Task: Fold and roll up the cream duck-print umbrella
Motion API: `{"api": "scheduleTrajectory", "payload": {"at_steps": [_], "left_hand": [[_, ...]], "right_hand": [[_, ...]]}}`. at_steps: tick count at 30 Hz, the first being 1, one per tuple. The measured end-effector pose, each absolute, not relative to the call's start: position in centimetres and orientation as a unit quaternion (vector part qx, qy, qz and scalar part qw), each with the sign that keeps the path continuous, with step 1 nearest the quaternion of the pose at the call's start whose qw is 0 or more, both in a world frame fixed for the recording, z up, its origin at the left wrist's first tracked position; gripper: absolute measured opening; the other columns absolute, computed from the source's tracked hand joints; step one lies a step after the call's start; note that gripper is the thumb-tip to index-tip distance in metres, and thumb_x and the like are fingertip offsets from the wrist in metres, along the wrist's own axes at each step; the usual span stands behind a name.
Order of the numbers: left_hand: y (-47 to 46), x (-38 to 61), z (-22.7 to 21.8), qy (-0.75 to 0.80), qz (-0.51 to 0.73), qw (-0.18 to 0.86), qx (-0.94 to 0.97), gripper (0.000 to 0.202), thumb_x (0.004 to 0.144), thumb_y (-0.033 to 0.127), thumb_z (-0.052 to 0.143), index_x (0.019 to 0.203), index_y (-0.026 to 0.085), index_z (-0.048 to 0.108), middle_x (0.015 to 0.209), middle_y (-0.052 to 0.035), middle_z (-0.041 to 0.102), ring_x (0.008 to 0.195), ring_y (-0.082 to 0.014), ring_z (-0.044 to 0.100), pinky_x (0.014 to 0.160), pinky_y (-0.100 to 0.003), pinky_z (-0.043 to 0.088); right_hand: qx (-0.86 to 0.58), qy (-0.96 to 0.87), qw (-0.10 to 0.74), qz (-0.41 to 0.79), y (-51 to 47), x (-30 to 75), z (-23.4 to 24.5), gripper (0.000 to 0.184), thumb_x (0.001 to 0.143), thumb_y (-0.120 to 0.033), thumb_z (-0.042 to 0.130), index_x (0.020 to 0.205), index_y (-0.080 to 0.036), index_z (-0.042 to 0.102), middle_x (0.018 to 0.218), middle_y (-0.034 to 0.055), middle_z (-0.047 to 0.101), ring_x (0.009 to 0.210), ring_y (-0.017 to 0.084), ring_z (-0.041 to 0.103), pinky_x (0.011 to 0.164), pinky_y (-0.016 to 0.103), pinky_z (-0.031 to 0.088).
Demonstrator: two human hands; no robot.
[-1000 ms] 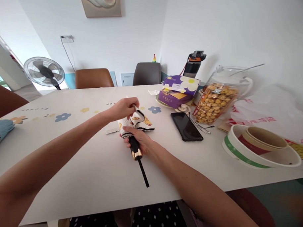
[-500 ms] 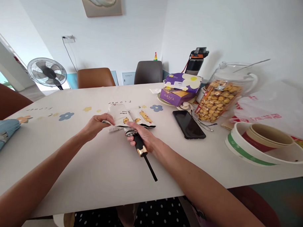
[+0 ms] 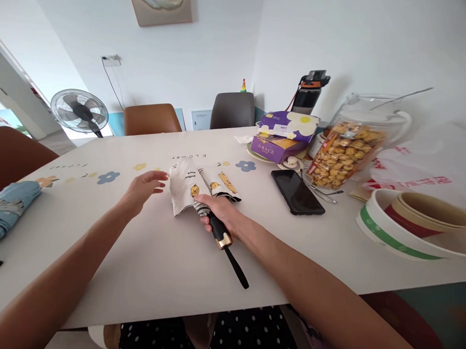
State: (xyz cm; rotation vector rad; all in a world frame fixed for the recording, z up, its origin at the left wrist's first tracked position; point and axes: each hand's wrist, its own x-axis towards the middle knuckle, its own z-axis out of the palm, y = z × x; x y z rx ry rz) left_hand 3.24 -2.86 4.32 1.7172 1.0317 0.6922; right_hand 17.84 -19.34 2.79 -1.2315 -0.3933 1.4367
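Observation:
A folding umbrella with white fabric and yellow cartoon prints lies across the middle of the table, its folds loose. Its black handle with a gold end and a black strap points toward me. My right hand is wrapped round the top of the handle, thumb pressing on the fabric's lower edge. Just left of the fabric, my left hand is off the umbrella, fingers apart and slightly curled, holding nothing.
Right of the umbrella lie a black phone and glasses. Behind stand a purple box, a bottle and a snack jar. Paper bowls sit at the right. A blue folded umbrella lies at the left edge.
My left hand has let go of the umbrella's fabric and moved a little left. The left fabric panel now hangs down flatter. My right hand keeps its grip.

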Motion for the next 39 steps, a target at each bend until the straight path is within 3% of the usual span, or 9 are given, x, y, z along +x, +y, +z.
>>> {"api": "scheduleTrajectory", "payload": {"at_steps": [4,8,12,17,21,24,29,33,39], "left_hand": [[-2.5,5.7,3.9,0.484,0.309,0.566,0.592,0.026,0.073,0.041,0.059,0.082,0.016,0.059,0.084,-0.0066,0.061,0.068,-0.0153,0.059,0.061,-0.030,0.050],[-2.7,7.8,3.1,0.488,0.367,0.587,0.531,0.022,0.075,0.038,0.056,0.073,0.017,0.053,0.068,-0.0002,0.054,0.057,-0.0108,0.051,0.054,-0.025,0.045],[-2.7,8.7,1.6,0.493,0.433,0.491,0.574,0.016,0.080,0.036,0.050,0.078,0.019,0.050,0.071,0.0015,0.052,0.061,-0.0100,0.048,0.055,-0.023,0.040],[-2.3,9.1,0.4,0.509,0.396,0.429,0.633,0.018,0.081,0.037,0.048,0.078,0.019,0.048,0.075,-0.0018,0.052,0.067,-0.0134,0.048,0.059,-0.027,0.039],[-3.1,8.5,1.6,0.493,0.416,0.380,0.663,0.017,0.077,0.026,0.052,0.093,0.021,0.046,0.087,-0.0029,0.053,0.077,-0.0153,0.050,0.067,-0.028,0.040],[-5.2,8.1,3.2,0.416,0.471,0.321,0.709,0.017,0.077,0.022,0.049,0.094,0.022,0.048,0.097,-0.0033,0.053,0.088,-0.0153,0.052,0.074,-0.027,0.041],[-9.2,9.4,4.5,0.375,0.342,0.499,0.702,0.024,0.075,0.040,0.057,0.085,0.018,0.053,0.084,-0.0034,0.058,0.077,-0.0150,0.055,0.066,-0.026,0.043],[-10.3,11.1,4.9,0.380,0.300,0.590,0.646,0.025,0.076,0.040,0.057,0.073,0.016,0.054,0.069,-0.0024,0.058,0.067,-0.0150,0.056,0.061,-0.026,0.045],[-10.4,12.5,5.7,0.330,0.327,0.741,0.484,0.024,0.075,0.033,0.063,0.089,0.014,0.061,0.083,-0.0083,0.067,0.081,-0.0204,0.064,0.074,-0.031,0.053]], "right_hand": [[-0.555,-0.197,0.554,0.588,-19.4,17.3,2.5,0.023,0.069,-0.030,0.068,0.071,-0.016,0.050,0.050,-0.0042,0.046,0.037,0.009,0.042,0.027,0.022,0.038],[-0.564,-0.210,0.548,0.581,-19.7,17.1,2.7,0.020,0.069,-0.027,0.067,0.070,-0.016,0.050,0.048,-0.0041,0.046,0.036,0.009,0.041,0.026,0.022,0.037],[-0.541,-0.207,0.562,0.591,-19.8,17.2,2.7,0.021,0.068,-0.026,0.068,0.073,-0.016,0.050,0.051,-0.0040,0.047,0.037,0.009,0.043,0.027,0.023,0.039],[-0.536,-0.197,0.570,0.591,-19.8,17.3,2.8,0.023,0.069,-0.029,0.068,0.073,-0.016,0.049,0.050,-0.0042,0.046,0.038,0.009,0.043,0.027,0.022,0.039],[-0.571,-0.217,0.572,0.547,-19.8,17.9,2.7,0.024,0.068,-0.031,0.068,0.069,-0.015,0.050,0.048,-0.0033,0.046,0.038,0.009,0.043,0.027,0.023,0.040],[-0.603,-0.233,0.575,0.501,-19.6,18.5,2.5,0.023,0.069,-0.033,0.066,0.069,-0.015,0.052,0.047,-0.0026,0.046,0.038,0.010,0.043,0.027,0.024,0.040],[-0.622,-0.260,0.584,0.452,-19.6,18.4,2.4,0.020,0.071,-0.032,0.064,0.076,-0.015,0.054,0.047,-0.0029,0.045,0.036,0.012,0.043,0.026,0.026,0.040],[-0.629,-0.310,0.568,0.430,-19.9,18.2,2.3,0.021,0.072,-0.035,0.062,0.079,-0.016,0.055,0.048,-0.0027,0.045,0.036,0.012,0.044,0.027,0.026,0.040],[-0.638,-0.336,0.547,0.426,-20.4,18.5,2.6,0.022,0.073,-0.038,0.059,0.074,-0.016,0.054,0.048,-0.0015,0.046,0.037,0.013,0.045,0.028,0.025,0.041]]}}
